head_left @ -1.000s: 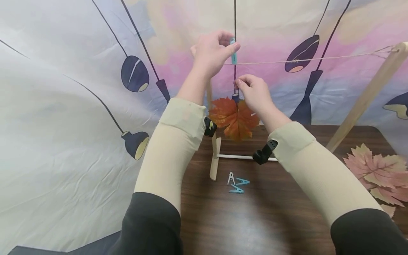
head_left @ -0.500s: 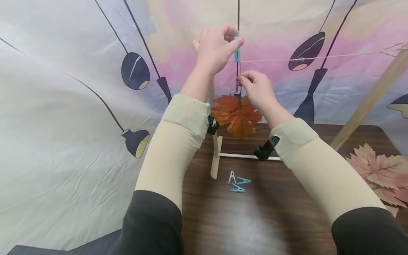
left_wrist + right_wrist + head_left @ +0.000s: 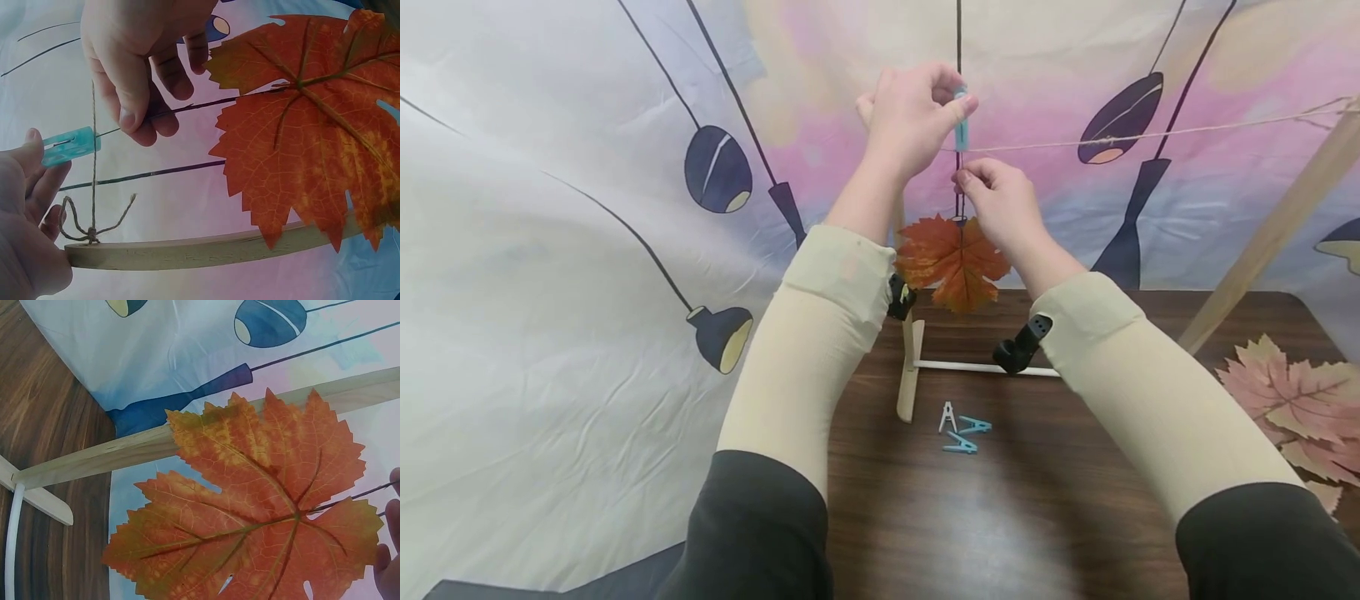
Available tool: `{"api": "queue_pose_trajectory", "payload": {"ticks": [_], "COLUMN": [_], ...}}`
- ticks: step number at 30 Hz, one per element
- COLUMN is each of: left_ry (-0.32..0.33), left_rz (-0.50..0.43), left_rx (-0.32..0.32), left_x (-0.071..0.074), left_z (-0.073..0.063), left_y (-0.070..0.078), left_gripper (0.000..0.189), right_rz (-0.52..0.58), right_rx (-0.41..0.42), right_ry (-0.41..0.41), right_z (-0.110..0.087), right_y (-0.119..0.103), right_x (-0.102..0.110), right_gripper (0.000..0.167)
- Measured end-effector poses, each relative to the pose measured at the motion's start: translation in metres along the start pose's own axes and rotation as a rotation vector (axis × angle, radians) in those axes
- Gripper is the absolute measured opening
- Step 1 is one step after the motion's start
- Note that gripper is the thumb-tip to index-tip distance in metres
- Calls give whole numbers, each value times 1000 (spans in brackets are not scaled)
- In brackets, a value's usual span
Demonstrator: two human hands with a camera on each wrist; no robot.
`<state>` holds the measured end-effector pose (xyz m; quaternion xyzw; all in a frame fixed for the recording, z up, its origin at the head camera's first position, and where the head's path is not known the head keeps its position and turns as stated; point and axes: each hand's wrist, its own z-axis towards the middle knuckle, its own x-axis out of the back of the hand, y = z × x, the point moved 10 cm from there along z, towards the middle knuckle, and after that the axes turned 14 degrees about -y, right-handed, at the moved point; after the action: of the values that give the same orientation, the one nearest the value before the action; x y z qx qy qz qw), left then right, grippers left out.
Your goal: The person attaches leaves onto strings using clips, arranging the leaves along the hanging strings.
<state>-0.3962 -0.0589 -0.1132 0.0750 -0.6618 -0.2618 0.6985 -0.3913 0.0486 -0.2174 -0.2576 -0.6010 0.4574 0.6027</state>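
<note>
In the head view my left hand (image 3: 910, 117) pinches the upper end of a light-blue clothespin (image 3: 962, 133). The lower end of this clothespin sits at a thin twine line (image 3: 1037, 146). Just below, my right hand (image 3: 1000, 204) pinches the thin stem of an orange-red artificial maple leaf (image 3: 955, 262), which hangs under the fingers. The left wrist view has the clothespin (image 3: 72, 147) crossing the twine (image 3: 94, 200), with the stem's tip right at its jaws. The leaf (image 3: 250, 500) fills much of the right wrist view, the right hand's fingertips at that view's right edge.
A wooden post (image 3: 1270, 225) bears the twine on the right; another post (image 3: 904, 342) stands left, with a white rod (image 3: 962, 367) low between them. One white clothespin (image 3: 947, 417) and two blue clothespins (image 3: 960, 443) lie on the table. Pink leaves (image 3: 1292, 400) lie at right.
My right hand has risen slightly toward the clothespin, bringing the stem and leaf up with it. My left hand keeps its pinch on the clothespin at the twine.
</note>
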Motion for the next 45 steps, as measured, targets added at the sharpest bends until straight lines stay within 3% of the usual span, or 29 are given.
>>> {"api": "queue_pose_trajectory", "payload": {"ticks": [20, 34, 45], "left_ry": [-30, 13, -2], "left_rz": [52, 102, 137], "left_rx": [-3, -22, -25], "left_x": [-6, -6, -6], "left_z": [-1, -1, -3], "left_y": [1, -3, -6], "left_gripper": [38, 37, 40], "right_rz": [0, 35, -38], "right_rx": [8, -9, -32], "right_ry": [-2, -23, -32], "right_z": [2, 2, 1], "right_y": [1, 4, 15], "right_x": [-1, -2, -1], "right_gripper": [34, 36, 39]}}
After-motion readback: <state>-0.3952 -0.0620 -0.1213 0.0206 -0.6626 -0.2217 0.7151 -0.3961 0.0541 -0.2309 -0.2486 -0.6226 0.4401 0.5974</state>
